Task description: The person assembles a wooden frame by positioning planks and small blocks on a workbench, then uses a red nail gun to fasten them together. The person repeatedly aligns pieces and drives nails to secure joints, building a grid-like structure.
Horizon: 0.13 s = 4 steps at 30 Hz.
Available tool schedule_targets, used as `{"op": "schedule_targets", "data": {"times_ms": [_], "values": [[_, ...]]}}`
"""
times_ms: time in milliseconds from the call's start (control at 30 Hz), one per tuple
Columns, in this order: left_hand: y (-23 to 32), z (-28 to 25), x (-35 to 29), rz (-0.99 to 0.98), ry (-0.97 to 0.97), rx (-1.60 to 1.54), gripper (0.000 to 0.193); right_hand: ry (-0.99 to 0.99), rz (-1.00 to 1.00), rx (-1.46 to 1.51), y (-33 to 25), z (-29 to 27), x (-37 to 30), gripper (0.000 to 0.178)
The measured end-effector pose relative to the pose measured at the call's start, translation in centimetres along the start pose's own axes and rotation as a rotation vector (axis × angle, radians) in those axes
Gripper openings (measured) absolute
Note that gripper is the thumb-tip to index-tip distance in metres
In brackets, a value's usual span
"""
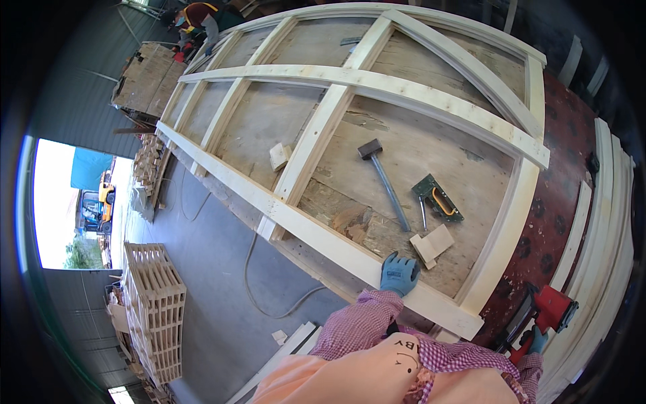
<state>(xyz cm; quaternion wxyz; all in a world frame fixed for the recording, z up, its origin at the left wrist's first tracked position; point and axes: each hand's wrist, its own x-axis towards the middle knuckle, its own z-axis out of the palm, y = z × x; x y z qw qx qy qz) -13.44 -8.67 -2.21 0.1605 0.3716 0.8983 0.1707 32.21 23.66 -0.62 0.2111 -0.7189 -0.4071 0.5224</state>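
My left hand (400, 274), in a blue-grey glove, is closed over the near rail (330, 237) of a large pale wooden frame, its fingers bent at the inner edge. At the lower right, my right hand (537, 341), gloved too, grips a red and black nail gun (554, 308) by its handle, held beside the frame. Within the frame, on worn plywood (356, 168), lie a hammer (387, 180), a dark green tool with an orange handle (439, 199) and two overlapping wood offcuts (433, 244). Another small wood block (280, 156) lies farther left, by a crosspiece.
Long pale boards (609, 269) are stacked at the right. Another person (202, 23) bends over the frame's far left end. A hose (250, 283) curves over the grey floor. Stacked slatted pallets (153, 313) stand at the left; a forklift (104, 202) shows through the doorway.
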Motion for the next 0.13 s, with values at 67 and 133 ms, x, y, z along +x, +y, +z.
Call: {"op": "schedule_targets", "data": {"times_ms": [67,133], "values": [[0.3,0.3,0.0,-0.006,0.015,-0.001,0.021,-0.037,-0.027,-0.027,0.8,-0.8,0.8,0.031],[0.2,0.5,-0.1,-0.019,0.005,0.008,0.023,-0.051,-0.04,-0.048,1.4,-1.8,0.8,0.033]]}}
